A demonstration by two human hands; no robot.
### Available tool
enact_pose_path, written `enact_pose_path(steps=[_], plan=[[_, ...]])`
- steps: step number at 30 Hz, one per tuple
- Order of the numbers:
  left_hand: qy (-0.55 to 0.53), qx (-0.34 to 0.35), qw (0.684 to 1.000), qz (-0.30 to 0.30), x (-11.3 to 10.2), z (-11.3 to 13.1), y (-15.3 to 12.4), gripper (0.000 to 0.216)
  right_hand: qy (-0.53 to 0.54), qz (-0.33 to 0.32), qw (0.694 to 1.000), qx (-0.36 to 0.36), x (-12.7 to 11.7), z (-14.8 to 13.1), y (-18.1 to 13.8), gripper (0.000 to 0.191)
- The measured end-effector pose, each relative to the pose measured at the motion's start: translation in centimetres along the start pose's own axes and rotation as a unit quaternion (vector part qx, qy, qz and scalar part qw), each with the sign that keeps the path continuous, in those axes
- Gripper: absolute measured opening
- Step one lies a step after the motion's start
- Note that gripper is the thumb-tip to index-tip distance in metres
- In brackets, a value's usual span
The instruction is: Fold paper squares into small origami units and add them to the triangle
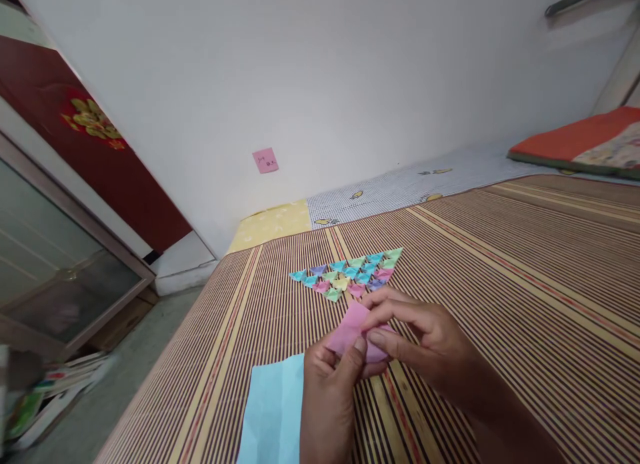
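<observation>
At the near edge, a light blue sheet of paper [273, 411] lies on a striped mat [510, 304], creased lengthwise and partly covered by the person's left hand [333, 384]. That hand is closed on a piece of pink paper [350, 325], its thumb pressing on the near face and its fingers curled behind. The right hand [420, 334] comes in from the other side and pinches the same paper between thumb and fingers. The pink paper is partly folded and is held above the mat, between the two hands.

Just beyond the fingertips, small folded paper pieces [341, 283] lie in close rows that form a triangle; they are blue, green, pink, purple and yellow. Past the mat's far edge run a yellow cloth [273, 227] and a checked cloth [380, 192] with a yellow print. At the far right lies orange bedding [565, 136] with a floral part. A pink note [265, 161] with handwriting, too small to read, sits on the white wall [350, 84] behind.
</observation>
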State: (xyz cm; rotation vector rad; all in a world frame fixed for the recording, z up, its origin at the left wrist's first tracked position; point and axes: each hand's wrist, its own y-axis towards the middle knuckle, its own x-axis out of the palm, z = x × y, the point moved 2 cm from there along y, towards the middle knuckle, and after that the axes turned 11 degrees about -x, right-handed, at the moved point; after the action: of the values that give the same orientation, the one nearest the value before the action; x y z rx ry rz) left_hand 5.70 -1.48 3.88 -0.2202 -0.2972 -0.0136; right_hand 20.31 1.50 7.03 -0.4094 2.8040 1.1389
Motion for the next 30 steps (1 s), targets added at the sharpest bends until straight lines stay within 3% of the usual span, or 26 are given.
enact_pose_path(steps=[4,9,21,30], plan=[[0.045,0.014,0.999,0.007,-0.3,0.0,-0.1,0.033,0.001,0.026,1.0,0.009,0.1,0.2,-0.1,0.019],[0.037,0.015,0.999,0.007,-0.3,-0.2,0.1,0.032,0.04,0.026,0.999,0.016,0.2,0.2,-0.1,0.014],[-0.162,-0.018,0.987,-0.002,0.8,0.4,0.1,0.032,-0.015,-0.038,0.999,0.007,0.4,0.2,-0.4,0.021],[-0.293,-0.015,0.955,0.039,0.7,0.6,-0.5,0.015,-0.032,-0.046,0.998,0.001,0.2,0.4,-0.3,0.021]])
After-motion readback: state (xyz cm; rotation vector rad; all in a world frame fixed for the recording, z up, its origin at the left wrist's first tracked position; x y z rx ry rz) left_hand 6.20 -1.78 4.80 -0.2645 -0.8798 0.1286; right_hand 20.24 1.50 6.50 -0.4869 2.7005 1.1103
